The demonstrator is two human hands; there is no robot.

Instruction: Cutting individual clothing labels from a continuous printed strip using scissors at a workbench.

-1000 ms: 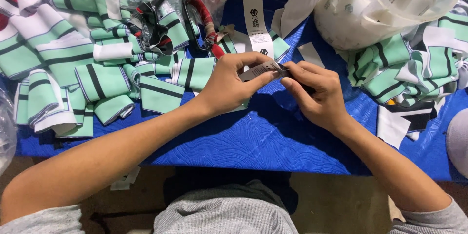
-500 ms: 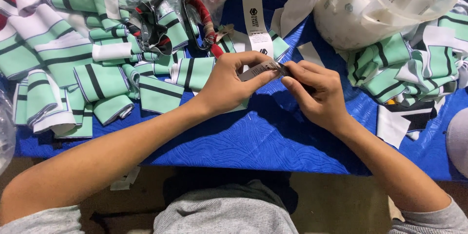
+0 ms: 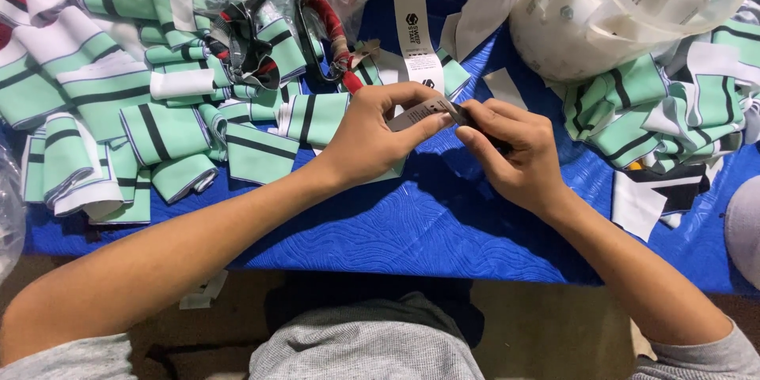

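Blue quilted tabletop (image 3: 443,229), left hand (image 3: 372,131) and right hand (image 3: 514,150) both pinched on small white label (image 3: 419,113).

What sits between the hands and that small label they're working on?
Nothing visible: the left hand and right hand both pinch the small label directly, above the blue cloth.
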